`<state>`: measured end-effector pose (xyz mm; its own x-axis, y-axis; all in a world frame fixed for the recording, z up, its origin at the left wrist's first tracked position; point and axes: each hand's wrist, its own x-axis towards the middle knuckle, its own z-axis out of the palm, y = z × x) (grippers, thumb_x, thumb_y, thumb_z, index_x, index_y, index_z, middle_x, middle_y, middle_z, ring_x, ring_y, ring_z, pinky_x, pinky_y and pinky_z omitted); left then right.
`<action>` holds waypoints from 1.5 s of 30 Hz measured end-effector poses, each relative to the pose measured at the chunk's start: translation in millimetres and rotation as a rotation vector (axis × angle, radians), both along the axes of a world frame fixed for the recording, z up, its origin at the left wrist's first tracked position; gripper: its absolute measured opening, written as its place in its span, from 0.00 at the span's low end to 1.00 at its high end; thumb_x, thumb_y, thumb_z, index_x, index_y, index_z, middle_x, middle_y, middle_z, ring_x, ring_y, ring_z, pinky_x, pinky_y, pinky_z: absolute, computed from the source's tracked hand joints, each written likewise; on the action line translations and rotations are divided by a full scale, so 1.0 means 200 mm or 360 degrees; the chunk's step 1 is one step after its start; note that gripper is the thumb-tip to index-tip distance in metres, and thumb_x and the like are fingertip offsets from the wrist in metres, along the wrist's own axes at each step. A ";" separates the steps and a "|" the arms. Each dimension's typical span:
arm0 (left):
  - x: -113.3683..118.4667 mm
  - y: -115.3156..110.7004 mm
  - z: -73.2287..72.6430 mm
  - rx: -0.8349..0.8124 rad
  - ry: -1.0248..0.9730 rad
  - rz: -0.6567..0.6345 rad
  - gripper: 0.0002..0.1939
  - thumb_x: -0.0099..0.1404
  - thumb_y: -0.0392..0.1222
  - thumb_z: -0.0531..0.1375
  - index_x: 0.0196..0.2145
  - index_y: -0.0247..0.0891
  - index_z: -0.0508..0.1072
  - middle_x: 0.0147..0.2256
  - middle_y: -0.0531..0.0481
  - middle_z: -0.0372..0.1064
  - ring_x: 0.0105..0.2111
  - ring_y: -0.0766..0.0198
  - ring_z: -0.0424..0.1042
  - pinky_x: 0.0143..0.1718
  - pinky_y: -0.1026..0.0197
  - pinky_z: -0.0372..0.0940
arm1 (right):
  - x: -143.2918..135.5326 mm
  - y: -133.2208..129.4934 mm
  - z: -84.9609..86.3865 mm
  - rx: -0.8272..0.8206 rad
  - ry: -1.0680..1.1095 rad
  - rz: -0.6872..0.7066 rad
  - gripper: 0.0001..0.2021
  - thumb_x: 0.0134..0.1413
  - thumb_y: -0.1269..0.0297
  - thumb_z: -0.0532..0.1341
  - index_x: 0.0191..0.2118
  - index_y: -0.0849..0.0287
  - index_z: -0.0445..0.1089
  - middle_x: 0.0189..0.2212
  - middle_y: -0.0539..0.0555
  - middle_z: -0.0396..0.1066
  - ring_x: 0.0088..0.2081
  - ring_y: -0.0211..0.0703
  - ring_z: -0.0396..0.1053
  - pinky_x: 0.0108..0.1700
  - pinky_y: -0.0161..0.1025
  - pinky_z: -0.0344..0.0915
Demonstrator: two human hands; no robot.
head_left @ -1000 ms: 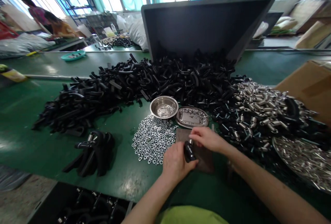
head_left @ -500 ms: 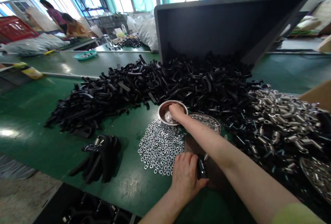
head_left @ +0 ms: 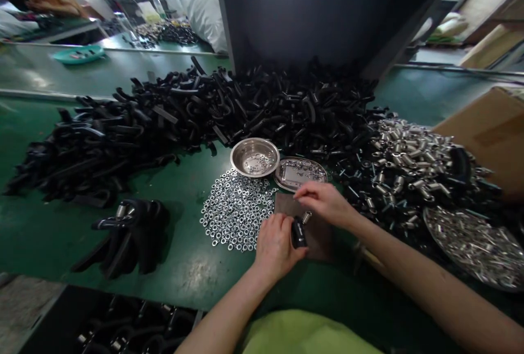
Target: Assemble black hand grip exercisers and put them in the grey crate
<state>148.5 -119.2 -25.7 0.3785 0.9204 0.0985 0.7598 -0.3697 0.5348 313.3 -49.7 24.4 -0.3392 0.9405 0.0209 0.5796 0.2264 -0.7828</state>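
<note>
My left hand [head_left: 276, 247] is wrapped round a black handle-like part [head_left: 299, 232], holding it upright over a flat brown plate [head_left: 321, 240]. A coil spring [head_left: 307, 216] stands at the top of that part. Just above the spring is my right hand [head_left: 326, 204], thumb and fingertips pinched together; whatever they hold is too small or hidden to see. Left of the hands spreads a pile of shiny metal nuts [head_left: 235, 212]. Behind it stand a round steel bowl [head_left: 240, 159] with small rings inside and an oval steel tray [head_left: 279, 181] with small metal pieces.
A long heap of black curved parts [head_left: 184, 108] lies across the bench before a big grey bin [head_left: 327, 21]. Springs [head_left: 417, 152], a dish of metal pins [head_left: 475, 245] and a cardboard box [head_left: 487, 136] are at right. Several black assemblies [head_left: 135, 234] stand at left, above a black crate [head_left: 61, 316].
My right hand has come out of the steel bowl and back to the spring. My left hand keeps hold of the black part. The view has tilted down and shifted right.
</note>
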 end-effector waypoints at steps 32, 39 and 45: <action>-0.01 -0.01 -0.01 0.0065 0.0020 -0.0108 0.32 0.48 0.46 0.67 0.49 0.39 0.62 0.42 0.47 0.65 0.42 0.53 0.63 0.44 0.51 0.61 | 0.04 -0.14 -0.14 0.0404 -0.0393 0.0204 0.06 0.57 0.70 0.56 0.34 0.59 0.69 0.31 0.52 0.71 0.36 0.40 0.66 0.40 0.36 0.62; -0.02 -0.01 0.02 0.0079 0.0125 -0.0205 0.32 0.52 0.50 0.66 0.54 0.44 0.63 0.42 0.47 0.65 0.42 0.54 0.63 0.43 0.51 0.61 | 0.05 0.24 -0.23 0.0326 -0.0759 -0.0123 0.08 0.54 0.74 0.56 0.31 0.61 0.72 0.34 0.57 0.70 0.41 0.45 0.64 0.44 0.38 0.59; -0.02 -0.01 0.03 0.0095 0.0160 -0.0226 0.35 0.50 0.47 0.67 0.54 0.42 0.62 0.44 0.46 0.66 0.43 0.52 0.63 0.44 0.50 0.61 | 0.02 0.25 -0.26 0.0297 -0.0640 -0.0157 0.07 0.50 0.77 0.55 0.30 0.61 0.69 0.34 0.60 0.70 0.42 0.47 0.63 0.43 0.40 0.59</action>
